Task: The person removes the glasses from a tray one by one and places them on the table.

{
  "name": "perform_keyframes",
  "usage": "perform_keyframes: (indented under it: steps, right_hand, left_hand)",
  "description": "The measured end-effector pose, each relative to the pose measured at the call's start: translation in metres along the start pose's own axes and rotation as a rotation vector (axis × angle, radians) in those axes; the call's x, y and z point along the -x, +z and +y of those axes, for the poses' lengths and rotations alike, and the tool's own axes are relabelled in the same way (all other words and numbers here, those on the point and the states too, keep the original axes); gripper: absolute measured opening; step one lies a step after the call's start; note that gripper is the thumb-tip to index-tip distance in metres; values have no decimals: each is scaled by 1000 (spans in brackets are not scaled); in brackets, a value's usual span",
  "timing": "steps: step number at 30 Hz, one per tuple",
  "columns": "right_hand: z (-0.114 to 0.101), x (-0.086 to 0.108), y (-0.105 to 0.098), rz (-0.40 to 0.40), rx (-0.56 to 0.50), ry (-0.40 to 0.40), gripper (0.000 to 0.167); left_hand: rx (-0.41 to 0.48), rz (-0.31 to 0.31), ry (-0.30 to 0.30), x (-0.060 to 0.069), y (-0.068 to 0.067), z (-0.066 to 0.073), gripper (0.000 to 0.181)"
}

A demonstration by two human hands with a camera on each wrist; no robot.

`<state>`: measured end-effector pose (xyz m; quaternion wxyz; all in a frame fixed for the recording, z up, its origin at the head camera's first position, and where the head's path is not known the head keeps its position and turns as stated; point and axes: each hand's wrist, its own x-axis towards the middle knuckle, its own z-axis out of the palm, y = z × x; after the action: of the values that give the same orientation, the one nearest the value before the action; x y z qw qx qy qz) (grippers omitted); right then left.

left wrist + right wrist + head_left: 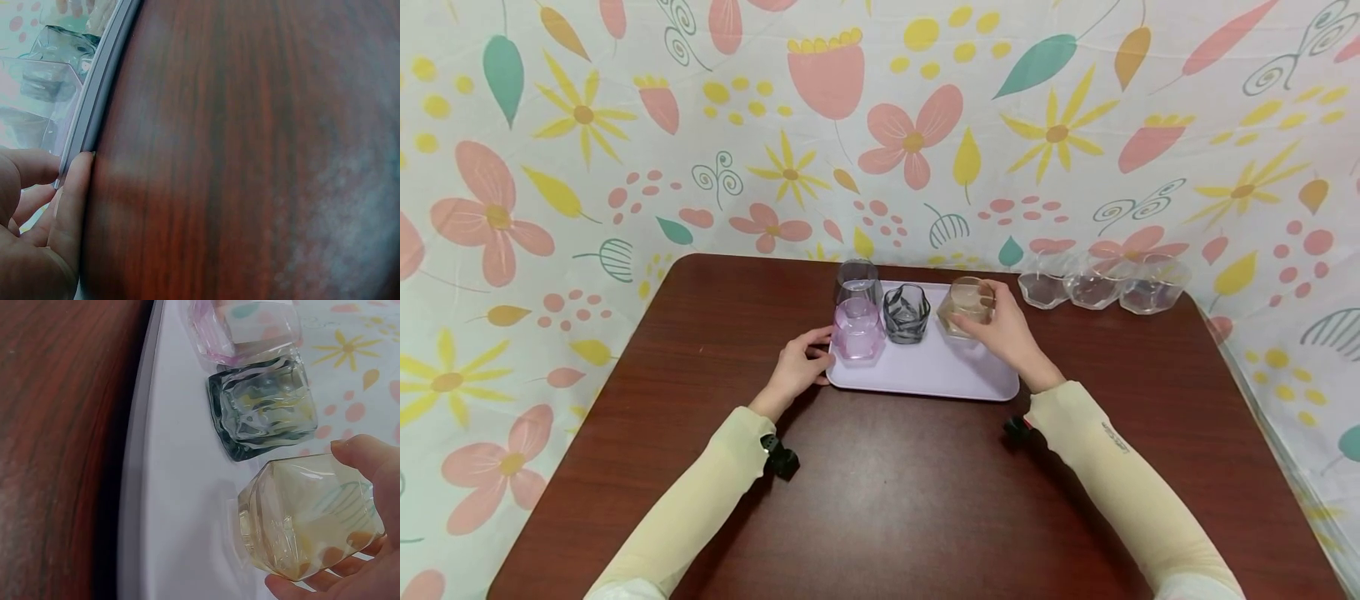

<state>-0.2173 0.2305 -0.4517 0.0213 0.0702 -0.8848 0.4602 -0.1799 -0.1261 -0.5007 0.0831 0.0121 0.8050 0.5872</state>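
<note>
My right hand (1013, 335) grips a pale amber glass (962, 325), thumb on one side and fingers on the other. The glass is upright at the right part of the lilac tray (925, 371); whether its base touches the tray I cannot tell. My left hand (793, 368) pinches the tray's left rim between thumb and fingers, as the left wrist view shows. Close to it stands a pink glass (858, 335). Behind that is a smoky grey glass (857, 277), its lower part hidden. A dark grey twisted glass (262, 406) stands between the pink and amber ones.
Several clear glasses (1093, 287) stand in a row at the table's back right, beyond the tray. The brown wooden table (880, 492) backs onto a patterned cloth (880, 108) with flowers.
</note>
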Motion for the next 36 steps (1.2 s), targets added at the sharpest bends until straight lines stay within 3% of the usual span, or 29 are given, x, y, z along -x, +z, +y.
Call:
perform_keyframes:
  steps: [18,36]
  right_hand:
    - [2,35,-31,46,69,-36,77]
    - [16,62,-71,86,122,48,86]
  left_hand:
    - [11,0,-2,0,1,0,55]
    - [13,2,4,2,0,1,55]
